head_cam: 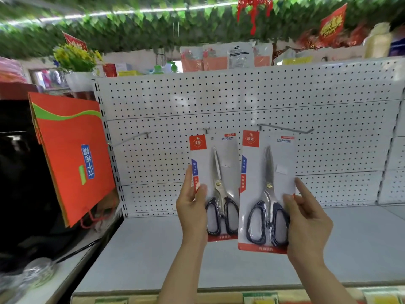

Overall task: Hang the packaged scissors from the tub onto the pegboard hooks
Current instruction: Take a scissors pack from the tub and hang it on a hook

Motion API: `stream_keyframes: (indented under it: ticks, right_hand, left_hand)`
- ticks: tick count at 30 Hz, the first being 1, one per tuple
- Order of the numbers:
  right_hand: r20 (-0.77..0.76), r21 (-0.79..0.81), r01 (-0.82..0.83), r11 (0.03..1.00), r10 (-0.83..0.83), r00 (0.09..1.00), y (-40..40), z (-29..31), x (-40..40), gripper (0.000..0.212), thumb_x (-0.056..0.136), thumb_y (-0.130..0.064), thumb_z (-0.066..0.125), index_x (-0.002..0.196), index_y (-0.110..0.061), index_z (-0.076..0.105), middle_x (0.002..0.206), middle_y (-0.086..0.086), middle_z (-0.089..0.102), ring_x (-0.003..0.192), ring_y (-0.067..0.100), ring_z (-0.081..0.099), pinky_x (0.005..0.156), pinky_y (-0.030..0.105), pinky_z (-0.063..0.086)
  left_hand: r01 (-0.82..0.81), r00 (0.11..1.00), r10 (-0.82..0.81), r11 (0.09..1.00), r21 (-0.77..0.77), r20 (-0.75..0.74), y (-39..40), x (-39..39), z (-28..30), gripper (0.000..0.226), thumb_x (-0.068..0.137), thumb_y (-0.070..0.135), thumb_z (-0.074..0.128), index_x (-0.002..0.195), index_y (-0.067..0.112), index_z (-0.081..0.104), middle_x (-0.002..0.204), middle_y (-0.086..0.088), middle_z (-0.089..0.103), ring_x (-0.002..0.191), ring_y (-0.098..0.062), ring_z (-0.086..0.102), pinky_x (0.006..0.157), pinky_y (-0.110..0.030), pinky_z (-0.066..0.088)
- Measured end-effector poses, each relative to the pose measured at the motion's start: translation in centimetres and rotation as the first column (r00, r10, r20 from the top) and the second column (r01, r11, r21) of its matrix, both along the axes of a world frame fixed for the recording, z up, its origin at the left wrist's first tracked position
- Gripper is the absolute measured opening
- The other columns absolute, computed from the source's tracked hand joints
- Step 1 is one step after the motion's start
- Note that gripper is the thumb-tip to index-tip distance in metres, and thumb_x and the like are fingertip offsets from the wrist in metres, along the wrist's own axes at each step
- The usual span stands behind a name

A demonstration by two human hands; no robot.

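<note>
Each of my hands holds one pack of scissors upright in front of the white pegboard (241, 99). My left hand (192, 207) grips the left edge of the left scissors pack (219, 172), whose top sits just below the middle hook (206, 129). My right hand (306, 218) pinches the right edge of the right scissors pack (266, 189), with its top just under the base of the long right hook (287, 128). A third hook (131, 138) juts out bare at the left. Both packs show black-handled scissors on a white card with red corners. The tub is out of view.
A grey shelf (153, 249) runs below the pegboard. Orange paper bags (70, 154) lean at the left beside a black appliance (19, 172). Packaged goods and green leaf garlands (131, 27) fill the top.
</note>
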State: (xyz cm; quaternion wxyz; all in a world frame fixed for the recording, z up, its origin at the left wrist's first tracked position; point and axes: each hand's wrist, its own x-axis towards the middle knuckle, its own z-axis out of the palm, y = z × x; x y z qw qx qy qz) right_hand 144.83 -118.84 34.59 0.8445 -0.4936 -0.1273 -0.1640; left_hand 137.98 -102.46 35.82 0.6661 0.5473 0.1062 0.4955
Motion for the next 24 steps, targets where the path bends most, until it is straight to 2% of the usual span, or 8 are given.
stream_keyframes:
  ticks: [4,8,12,16,21,24]
  right_hand:
    - [0.001,0.006,0.012,1.0,-0.012,1.0,0.1,0.2,0.0,0.04,0.087,-0.004,0.066,0.122,-0.024,0.067,0.074,-0.004,0.057,0.066,0.004,0.052,0.071,0.008,0.049]
    - [0.021,-0.001,0.008,1.0,-0.008,1.0,0.3,0.3,0.2,0.04,0.087,-0.004,0.066,0.12,-0.026,0.068,0.077,0.002,0.054,0.071,0.011,0.048,0.071,0.011,0.048]
    - [0.033,-0.026,-0.004,1.0,0.005,0.999,0.7,0.2,0.1,0.04,0.087,-0.005,0.067,0.118,-0.03,0.069,0.08,0.003,0.056,0.073,0.016,0.048,0.077,0.022,0.049]
    - [0.041,-0.036,-0.019,0.999,0.02,0.999,1.7,0.0,-0.4,0.039,0.087,-0.004,0.067,0.117,-0.029,0.069,0.081,0.004,0.056,0.074,0.017,0.048,0.083,0.032,0.046]
    - [0.068,-0.062,-0.081,0.995,0.085,0.994,3.9,-0.1,-1.2,0.039,0.087,-0.006,0.067,0.112,-0.036,0.071,0.075,0.005,0.042,0.069,0.019,0.038,0.074,0.029,0.042]
    - [0.08,-0.091,-0.109,0.99,0.117,0.99,5.4,0.0,-1.4,0.04,0.088,-0.008,0.066,0.112,-0.039,0.07,0.072,0.007,0.039,0.066,0.02,0.035,0.07,0.025,0.042]
  left_hand:
    - [0.014,1.0,-0.014,1.0,-0.01,-0.009,0.7,0.9,0.0,0.055,0.096,0.001,0.057,0.137,0.038,0.055,0.125,0.004,0.069,0.117,-0.017,0.065,0.106,-0.046,0.048]
    - [0.01,1.0,-0.01,1.0,-0.011,-0.014,1.5,1.6,0.1,0.054,0.096,0.001,0.056,0.139,0.035,0.054,0.126,0.007,0.069,0.115,-0.014,0.065,0.105,-0.044,0.049]
    - [-0.023,0.999,0.022,0.999,-0.024,-0.049,2.0,2.5,-0.7,0.057,0.096,0.003,0.057,0.133,0.046,0.054,0.124,0.009,0.069,0.112,-0.01,0.067,0.103,-0.041,0.05]
    - [-0.059,0.993,0.057,0.998,-0.013,-0.102,2.7,3.6,-1.1,0.057,0.097,0.006,0.057,0.135,0.049,0.052,0.115,0.025,0.068,0.109,-0.005,0.066,0.102,-0.038,0.051]
    - [-0.095,0.984,0.1,0.995,0.043,-0.144,4.0,4.2,-1.2,0.046,0.098,0.021,0.058,0.123,0.06,0.055,0.124,0.011,0.067,0.112,-0.014,0.066,0.097,-0.041,0.055]
    - [-0.191,0.973,0.208,0.97,0.151,-0.104,4.6,3.1,0.1,0.031,0.098,0.036,0.056,0.126,0.051,0.057,0.131,0.016,0.059,0.123,-0.005,0.056,0.105,-0.034,0.047]
